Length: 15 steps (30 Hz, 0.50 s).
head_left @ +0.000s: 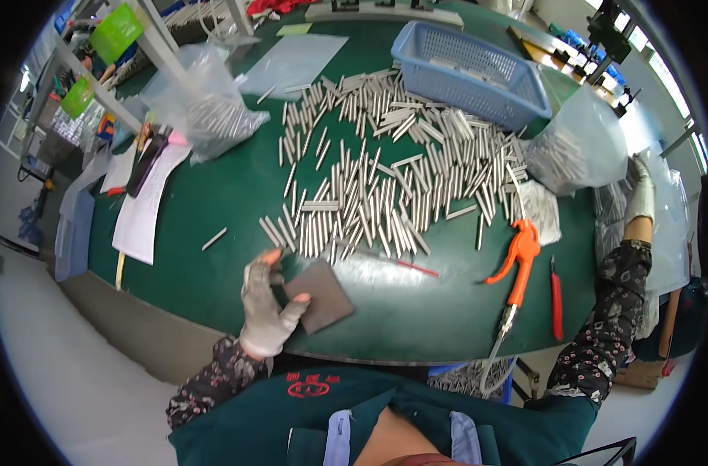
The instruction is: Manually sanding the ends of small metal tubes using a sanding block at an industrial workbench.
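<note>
Clearly, the left hand (268, 309) is the nearer one to the metal rods (362, 198), which spread loosely across the upper middle of the frame on the green table (187, 283). It sits low and left of centre in a pale glove with bare fingertips, thumb and forefinger standing apart with a gap between them. The thumb lies over the left edge of a dark square pad (327, 299), which is turned cornerwise just right of the hand; whether it is gripped, I cannot tell. The closest rods lie just above the forefinger, their long axes slanting from upper left down to lower right, with the lower ends toward the hand. One stray rod (214, 238) lies apart at the left, slanting the other way. The right hand (641, 194) is well apart from the pile, at the clear plastic bags (669, 241) by the right edge; its finger spread cannot be made out.
</note>
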Each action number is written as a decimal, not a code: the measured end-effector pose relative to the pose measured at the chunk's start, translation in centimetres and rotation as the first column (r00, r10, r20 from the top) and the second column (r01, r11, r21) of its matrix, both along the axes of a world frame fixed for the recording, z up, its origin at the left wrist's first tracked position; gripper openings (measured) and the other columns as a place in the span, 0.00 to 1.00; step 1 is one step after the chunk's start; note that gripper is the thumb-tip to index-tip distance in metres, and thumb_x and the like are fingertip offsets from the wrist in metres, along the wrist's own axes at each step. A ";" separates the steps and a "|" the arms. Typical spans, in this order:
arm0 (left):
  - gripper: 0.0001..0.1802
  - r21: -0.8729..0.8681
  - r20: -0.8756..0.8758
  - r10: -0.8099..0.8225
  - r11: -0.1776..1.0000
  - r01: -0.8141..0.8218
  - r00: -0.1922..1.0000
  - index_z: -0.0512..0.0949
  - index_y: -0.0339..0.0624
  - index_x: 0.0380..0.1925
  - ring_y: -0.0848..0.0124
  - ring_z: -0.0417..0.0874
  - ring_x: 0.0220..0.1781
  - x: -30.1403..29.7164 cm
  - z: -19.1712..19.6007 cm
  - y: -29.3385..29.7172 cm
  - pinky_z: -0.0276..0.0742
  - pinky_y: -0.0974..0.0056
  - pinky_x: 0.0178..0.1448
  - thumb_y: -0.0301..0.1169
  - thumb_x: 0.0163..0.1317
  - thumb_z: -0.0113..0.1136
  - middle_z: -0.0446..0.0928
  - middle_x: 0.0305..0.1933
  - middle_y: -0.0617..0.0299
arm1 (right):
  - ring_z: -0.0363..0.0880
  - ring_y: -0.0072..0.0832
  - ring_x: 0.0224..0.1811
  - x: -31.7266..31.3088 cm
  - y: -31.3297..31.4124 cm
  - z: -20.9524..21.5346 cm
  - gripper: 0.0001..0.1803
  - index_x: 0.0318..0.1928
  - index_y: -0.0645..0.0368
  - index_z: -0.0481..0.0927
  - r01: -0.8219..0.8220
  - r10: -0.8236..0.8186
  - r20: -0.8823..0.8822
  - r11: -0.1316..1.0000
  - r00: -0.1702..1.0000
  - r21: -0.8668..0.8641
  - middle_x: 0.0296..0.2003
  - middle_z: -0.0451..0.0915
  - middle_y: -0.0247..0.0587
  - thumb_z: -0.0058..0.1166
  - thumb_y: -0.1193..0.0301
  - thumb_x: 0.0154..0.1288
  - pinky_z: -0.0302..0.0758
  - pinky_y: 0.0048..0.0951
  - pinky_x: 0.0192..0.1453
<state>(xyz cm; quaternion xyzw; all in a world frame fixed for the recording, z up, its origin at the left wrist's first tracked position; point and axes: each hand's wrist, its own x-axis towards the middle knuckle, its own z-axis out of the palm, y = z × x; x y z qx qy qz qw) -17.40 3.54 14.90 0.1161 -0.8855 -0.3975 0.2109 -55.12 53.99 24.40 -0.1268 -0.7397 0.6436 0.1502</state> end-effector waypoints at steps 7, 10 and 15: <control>0.53 -0.249 0.056 -0.216 0.942 0.224 0.975 0.58 0.29 0.61 0.53 0.63 0.59 -0.5 0.1 -0.6 0.59 0.54 0.64 0.60 0.47 0.63 0.61 0.60 0.44 | 0.70 0.32 0.58 20.9 -13.5 1.3 0.24 0.56 0.64 0.72 -0.178 0.295 -0.157 0.841 0.942 0.512 0.54 0.74 0.43 0.50 0.62 0.65 0.64 0.33 0.63; 0.49 -0.282 0.006 -0.190 0.942 0.184 0.982 0.59 0.31 0.62 0.53 0.63 0.59 0.5 0.9 -1.8 0.58 0.54 0.64 0.56 0.49 0.63 0.62 0.60 0.47 | 0.71 0.35 0.57 28.4 -19.8 -0.8 0.26 0.52 0.65 0.74 -0.495 0.571 0.001 0.711 0.821 0.500 0.50 0.77 0.47 0.53 0.57 0.62 0.64 0.36 0.62; 0.30 -0.512 -0.091 0.017 0.857 -0.061 0.996 0.69 0.37 0.52 0.55 0.69 0.55 -0.1 1.4 -7.9 0.67 0.55 0.59 0.38 0.49 0.65 0.70 0.54 0.53 | 0.67 0.51 0.59 33.2 -29.6 -3.9 0.37 0.56 0.63 0.70 -0.588 0.766 0.219 0.243 0.604 0.772 0.56 0.68 0.60 0.59 0.54 0.46 0.65 0.48 0.60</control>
